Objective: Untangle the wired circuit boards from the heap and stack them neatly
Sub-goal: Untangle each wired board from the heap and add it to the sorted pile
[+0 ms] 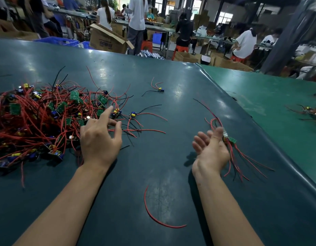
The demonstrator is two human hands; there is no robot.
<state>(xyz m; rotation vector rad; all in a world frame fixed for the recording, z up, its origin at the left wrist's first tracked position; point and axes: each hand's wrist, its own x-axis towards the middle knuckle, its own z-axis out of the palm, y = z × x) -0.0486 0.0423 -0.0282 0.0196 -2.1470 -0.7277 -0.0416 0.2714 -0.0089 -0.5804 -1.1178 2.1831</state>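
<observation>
Heap (pixel 38 118): dense tangle of thin red and black leads with small green circuit boards, on the left of the dark green table mat (pixel 171 86). Left hand (pixel 100 137) hovers at the heap's right edge, fingers spread and straight, holding nothing. A loose board (pixel 133 115) lies just beside the heap, apart from it; another board (pixel 160 89) sits well clear, farther back.

Right hand (pixel 211 150) is palm-up, fingers loosely uncurled; a small bundle of boards (pixel 229 140) rests against its far side, wires trailing toward the near edge. Whether the thumb pins it, cannot tell.

Risk: leads are springy and interlooped, so lifting one board likely drags neighbours or strains solder joints. The bundle is so far small; it could splay on the slick, glossy mat.

Stray red wire (pixel 153 215) lies curved between the forearms.
</observation>
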